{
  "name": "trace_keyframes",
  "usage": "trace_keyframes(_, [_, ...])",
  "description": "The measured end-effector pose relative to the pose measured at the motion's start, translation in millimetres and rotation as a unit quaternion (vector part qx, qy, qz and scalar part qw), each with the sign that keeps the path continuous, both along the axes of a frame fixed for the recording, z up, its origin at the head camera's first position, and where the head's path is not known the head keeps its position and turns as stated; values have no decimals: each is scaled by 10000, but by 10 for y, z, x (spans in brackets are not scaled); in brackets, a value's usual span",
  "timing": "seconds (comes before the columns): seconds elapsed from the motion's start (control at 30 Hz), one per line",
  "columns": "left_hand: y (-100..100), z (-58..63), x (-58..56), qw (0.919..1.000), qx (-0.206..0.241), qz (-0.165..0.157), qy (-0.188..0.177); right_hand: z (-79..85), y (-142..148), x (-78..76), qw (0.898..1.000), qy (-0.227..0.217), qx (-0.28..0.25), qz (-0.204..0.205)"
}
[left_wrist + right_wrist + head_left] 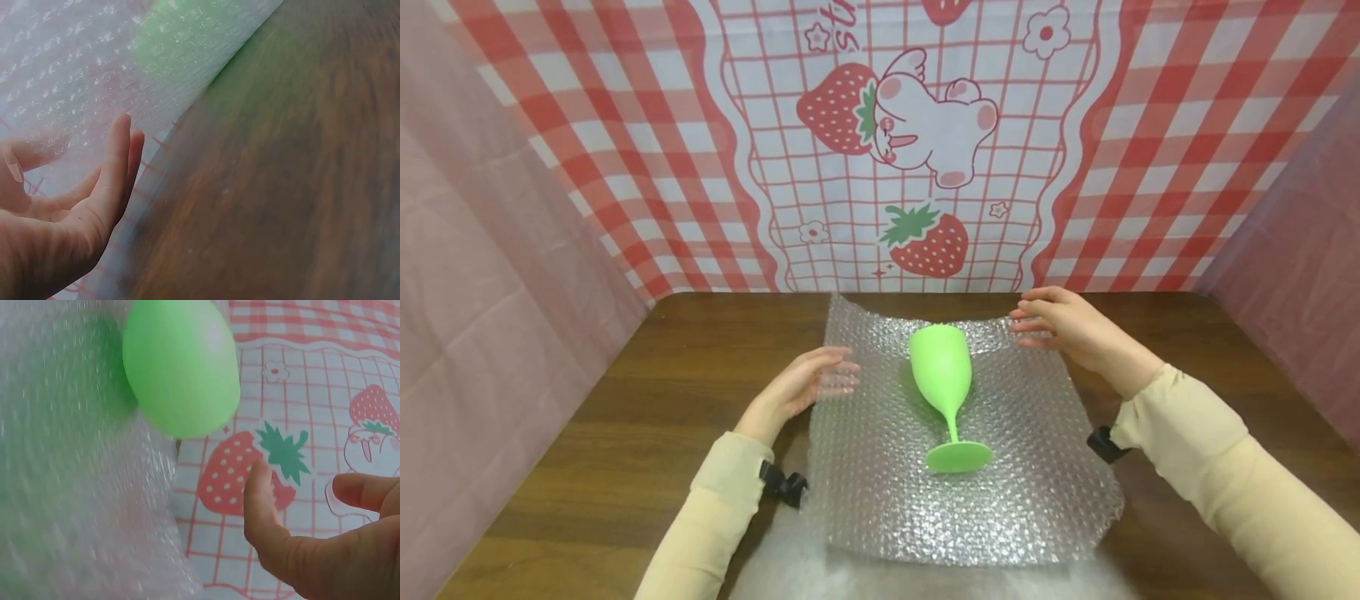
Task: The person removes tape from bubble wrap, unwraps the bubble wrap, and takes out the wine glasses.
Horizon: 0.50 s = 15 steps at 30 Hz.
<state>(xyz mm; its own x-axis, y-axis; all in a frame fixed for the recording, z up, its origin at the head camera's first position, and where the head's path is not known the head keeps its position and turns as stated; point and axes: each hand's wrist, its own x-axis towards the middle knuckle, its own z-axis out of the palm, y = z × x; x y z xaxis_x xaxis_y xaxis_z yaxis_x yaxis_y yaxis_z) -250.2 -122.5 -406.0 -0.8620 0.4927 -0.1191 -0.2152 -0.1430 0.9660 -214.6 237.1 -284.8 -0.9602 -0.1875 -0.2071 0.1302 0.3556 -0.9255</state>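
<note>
A bright green plastic goblet (941,362) lies on its side on a sheet of bubble wrap (880,483), its bowl toward the back and its round foot toward the front. At the sheet's left edge is my left hand (805,379), fingers loosely extended and overlapping the wrap. The left wrist view shows its thumb partly veiled by the plastic. My right hand (1063,325) hovers by the back right corner of the sheet, fingers apart and relaxed. In the right wrist view the goblet's bowl (181,369) appears beyond the fingers, and this hand holds nothing.
Under everything is a dark wooden table (587,442). A paler translucent sheet (797,567) lies at the front, partly beneath the bubble wrap. Behind the table hangs a red and white strawberry-print cloth (910,250), with pink curtains (490,250) at both sides.
</note>
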Motion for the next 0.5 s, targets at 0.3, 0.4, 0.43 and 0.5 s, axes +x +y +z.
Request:
trace_keyframes(0.3, [1, -5, 7, 9999, 102, -101, 26, -153, -238, 40, 9959, -651, -620, 66])
trace_keyframes(0.4, [27, 26, 25, 9999, 22, 56, -154, -218, -301, 50, 9960, -713, -518, 169])
trace_keyframes(0.43, [27, 26, 23, 9998, 28, 59, -168, -241, -321, 54, 9958, -758, -486, 181])
trace_keyframes(0.5, [28, 31, 25, 9997, 63, 63, -219, -286, -357, 62, 9955, -848, -380, 201])
